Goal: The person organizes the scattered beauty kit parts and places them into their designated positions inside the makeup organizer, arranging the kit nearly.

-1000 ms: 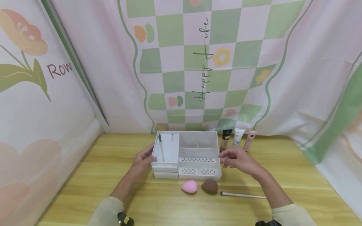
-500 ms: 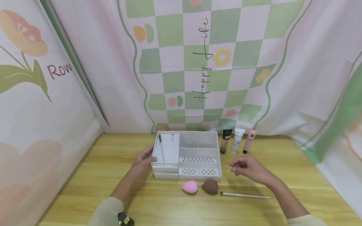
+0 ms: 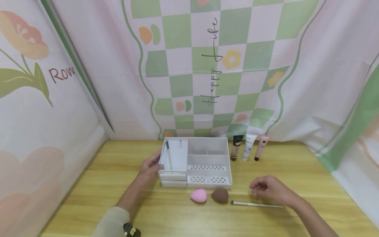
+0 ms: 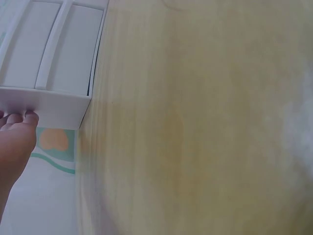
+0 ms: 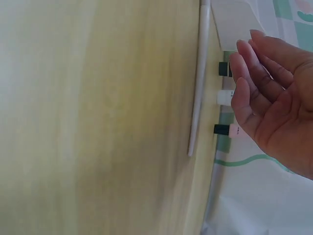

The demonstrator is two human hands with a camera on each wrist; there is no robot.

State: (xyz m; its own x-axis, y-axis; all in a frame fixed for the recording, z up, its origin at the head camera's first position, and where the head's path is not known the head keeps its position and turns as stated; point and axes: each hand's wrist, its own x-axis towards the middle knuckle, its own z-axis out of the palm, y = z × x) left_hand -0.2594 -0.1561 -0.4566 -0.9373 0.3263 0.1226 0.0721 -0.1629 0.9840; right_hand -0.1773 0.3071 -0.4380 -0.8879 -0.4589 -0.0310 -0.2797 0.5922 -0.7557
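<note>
A white cosmetics organizer (image 3: 208, 155) with several compartments and two small drawers (image 3: 173, 180) stands on the wooden table. My left hand (image 3: 151, 167) rests against its left side wall; in the left wrist view the fingertips (image 4: 32, 117) touch that wall. Inside the left compartment lie slim makeup brushes (image 3: 169, 154). My right hand (image 3: 272, 189) hovers empty right of the organizer, fingers loosely bent. Nearest to it, a makeup brush (image 3: 256, 204) with a pale handle lies on the table, also visible in the right wrist view as a pale handle (image 5: 200, 73).
A pink makeup sponge (image 3: 199, 196) and a brown makeup sponge (image 3: 220, 196) lie before the organizer. Behind right stand a black-topped tube (image 3: 236, 148), a white tube (image 3: 249, 147) and a pink tube (image 3: 262, 148). Printed cloth (image 3: 207, 82) hangs along the table's back edge.
My right hand has drawn away from the organizer's right side, moving right and toward me, over to the loose brush. The left hand has stayed at the organizer's side.
</note>
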